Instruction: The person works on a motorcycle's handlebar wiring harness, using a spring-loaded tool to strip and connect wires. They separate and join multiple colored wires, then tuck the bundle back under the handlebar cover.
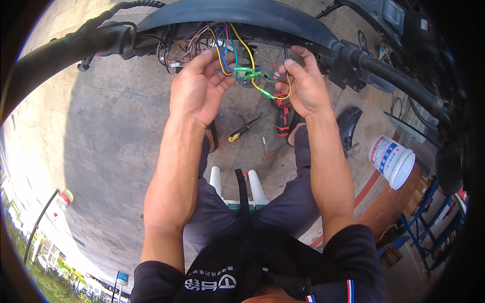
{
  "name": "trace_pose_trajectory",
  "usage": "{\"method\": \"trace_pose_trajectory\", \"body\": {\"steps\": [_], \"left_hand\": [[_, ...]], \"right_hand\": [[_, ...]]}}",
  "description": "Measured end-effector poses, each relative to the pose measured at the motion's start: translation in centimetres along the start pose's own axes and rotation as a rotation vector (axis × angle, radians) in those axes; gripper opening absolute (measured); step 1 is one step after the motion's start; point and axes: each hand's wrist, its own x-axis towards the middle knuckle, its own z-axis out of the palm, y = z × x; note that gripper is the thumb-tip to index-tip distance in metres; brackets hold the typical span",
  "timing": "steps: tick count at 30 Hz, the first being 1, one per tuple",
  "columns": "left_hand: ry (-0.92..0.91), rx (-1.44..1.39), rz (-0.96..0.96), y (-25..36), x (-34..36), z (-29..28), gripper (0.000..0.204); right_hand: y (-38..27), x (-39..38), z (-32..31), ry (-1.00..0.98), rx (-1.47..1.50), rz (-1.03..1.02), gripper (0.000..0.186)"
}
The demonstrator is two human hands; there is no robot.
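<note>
- A dark scooter front (252,12) with its handlebar (55,53) arches across the top of the view, over a grey paved floor (116,141); its open middle spills a tangle of coloured wires (202,43).
- The person sits on a small white stool (255,188), both forearms raised toward the opening.
- A white plastic bucket (391,160) lies tilted at the right, well apart from the hands.
- The left hand (198,90) has its fingers closed in a pinch on a green connector (242,70) where yellow, blue and green wires meet.
- The right hand (300,86) pinches the wire bundle just beside it, fingers curled narrow around the blue and yellow wires (280,80).
- A red power tool (283,118) lies on the floor under the hands.
- A yellow-handled screwdriver (245,128) lies beside it.
</note>
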Motion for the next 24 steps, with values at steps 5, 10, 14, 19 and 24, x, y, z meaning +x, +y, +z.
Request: {"method": "trace_pose_trajectory", "body": {"steps": [5, 10, 14, 19, 24], "left_hand": [[-0.101, 0.131, 0.007, -1.2, 0.0, 0.5, 0.024], [-0.143, 0.123, 0.009, -1.4, 0.0, 1.1, 0.022], [-0.116, 0.141, 0.022, -1.6, -0.2, 1.6, 0.021], [-0.078, 0.157, 0.054, -1.6, -0.4, 2.1, 0.021], [-0.052, 0.112, 0.081, -1.5, -0.3, 2.3, 0.022]], "right_hand": [[-0.4, 0.1, -1.7, -0.050, -0.027, 0.040, 0.023], [-0.4, -0.3, -2.0, -0.036, -0.063, 0.044, 0.020], [-0.5, -0.5, -1.7, -0.031, -0.102, 0.061, 0.021], [-0.7, -0.6, -1.6, -0.102, -0.177, 0.051, 0.024], [-0.6, -1.2, -1.2, -0.148, -0.350, -0.043, 0.024]]}}
